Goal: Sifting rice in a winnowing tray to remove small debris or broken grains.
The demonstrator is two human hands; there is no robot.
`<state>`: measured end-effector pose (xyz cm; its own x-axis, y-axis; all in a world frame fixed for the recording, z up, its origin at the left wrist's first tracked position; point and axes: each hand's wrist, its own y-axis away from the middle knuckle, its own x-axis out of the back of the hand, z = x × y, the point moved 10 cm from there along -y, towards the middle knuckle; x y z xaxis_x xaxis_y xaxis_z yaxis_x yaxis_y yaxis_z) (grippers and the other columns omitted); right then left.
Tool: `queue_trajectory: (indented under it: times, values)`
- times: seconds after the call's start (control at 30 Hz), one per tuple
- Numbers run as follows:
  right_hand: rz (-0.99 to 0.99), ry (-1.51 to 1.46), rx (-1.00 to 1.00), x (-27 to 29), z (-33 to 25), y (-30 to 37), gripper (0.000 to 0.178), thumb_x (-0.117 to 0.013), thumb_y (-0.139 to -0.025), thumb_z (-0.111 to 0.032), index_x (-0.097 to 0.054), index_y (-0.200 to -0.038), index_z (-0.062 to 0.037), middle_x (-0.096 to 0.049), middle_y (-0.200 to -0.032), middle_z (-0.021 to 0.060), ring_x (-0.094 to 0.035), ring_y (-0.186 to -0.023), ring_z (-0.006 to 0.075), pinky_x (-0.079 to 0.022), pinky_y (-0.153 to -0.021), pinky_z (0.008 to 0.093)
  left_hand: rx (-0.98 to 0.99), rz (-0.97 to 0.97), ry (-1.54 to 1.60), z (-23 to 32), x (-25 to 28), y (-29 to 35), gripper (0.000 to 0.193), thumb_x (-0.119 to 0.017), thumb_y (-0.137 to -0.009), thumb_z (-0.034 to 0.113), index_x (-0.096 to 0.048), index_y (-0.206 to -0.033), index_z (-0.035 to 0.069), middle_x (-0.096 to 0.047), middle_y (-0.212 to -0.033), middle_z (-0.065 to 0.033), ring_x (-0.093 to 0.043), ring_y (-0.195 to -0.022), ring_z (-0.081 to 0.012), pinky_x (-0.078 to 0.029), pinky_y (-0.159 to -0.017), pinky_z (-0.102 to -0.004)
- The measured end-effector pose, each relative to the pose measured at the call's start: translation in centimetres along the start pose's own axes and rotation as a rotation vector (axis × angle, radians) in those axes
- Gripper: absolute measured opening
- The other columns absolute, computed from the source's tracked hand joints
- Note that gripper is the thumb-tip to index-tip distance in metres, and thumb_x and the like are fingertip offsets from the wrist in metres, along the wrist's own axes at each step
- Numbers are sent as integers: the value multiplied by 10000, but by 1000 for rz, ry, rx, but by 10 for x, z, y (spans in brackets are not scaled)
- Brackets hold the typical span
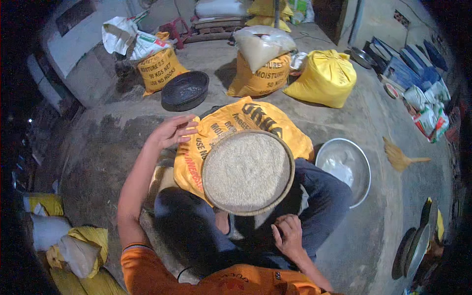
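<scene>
The left hand (174,132), left of the frame's centre, is open with its fingers stretched out and a little apart; they overlap the upper left edge of a large orange woven-plastic sack with dark and red print (231,120). Whether they touch or pinch its cloth, I cannot tell.

The right hand (289,233), below and right of centre, is loosely curled in front of the dark blue trousers (324,184); I cannot tell whether it holds anything.

Between the hands, at the frame's centre, a shallow round woven tray with a tan rim (246,213) bears a broad layer of pale, fine grain (248,169). The tray overlaps the sack's lower part.

Right of the tray is a round silver metal basin (361,162), and beyond it, toward the right edge, a straw-coloured hand broom (397,153).

Farther out, a round black tub (169,102) stands at the upper left, and a bulging, tied yellow sack (324,81) at the upper right.
</scene>
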<state>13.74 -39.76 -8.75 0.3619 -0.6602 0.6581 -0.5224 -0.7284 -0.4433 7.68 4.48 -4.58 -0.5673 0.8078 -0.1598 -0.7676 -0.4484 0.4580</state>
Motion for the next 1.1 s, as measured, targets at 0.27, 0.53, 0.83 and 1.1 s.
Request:
queue_trajectory:
  times: [0.27, 0.53, 0.83, 1.1]
  values:
    - [99, -91, 50, 39, -17, 24, 106, -670, -756, -47, -567, -777, -29, -590, -851, 125, -550, -847, 323, -438, -758, 406, -394, 18, -271, 68, -104, 142, 448, -590, -921, 273, -489, -1312, 79, -600, -1199, -84, -620, -1021, -165, -524, -842, -305]
    - [16, -226, 15, 7, 4, 43, 88, -658, -760, -36, -577, -777, -3, -591, -810, 146, -552, -794, 339, -450, -723, 413, -404, 324, -1269, 10, -107, 150, 435, -643, -843, 249, -599, -1189, -11, -679, -1016, -164, -643, -943, -226, -485, -847, -329]
    - [36, -388, -20, -6, 22, 25, 120, -653, -790, -51, -565, -732, 5, -564, -739, 161, -530, -736, 350, -425, -662, 428, -365, 268, -1132, 2, -105, 164, 420, -647, -857, 258, -607, -1189, 4, -637, -1175, -147, -599, -1081, -233, -438, -953, -349]
    - [-54, -335, 12, -17, 22, 27, 131, -637, -807, -84, -575, -725, -4, -567, -727, 160, -526, -707, 359, -422, -645, 435, -401, 474, -1095, 6, -80, 171, 413, -640, -858, 238, -599, -1200, 9, -634, -1190, -123, -588, -1085, -207, -431, -948, -332]
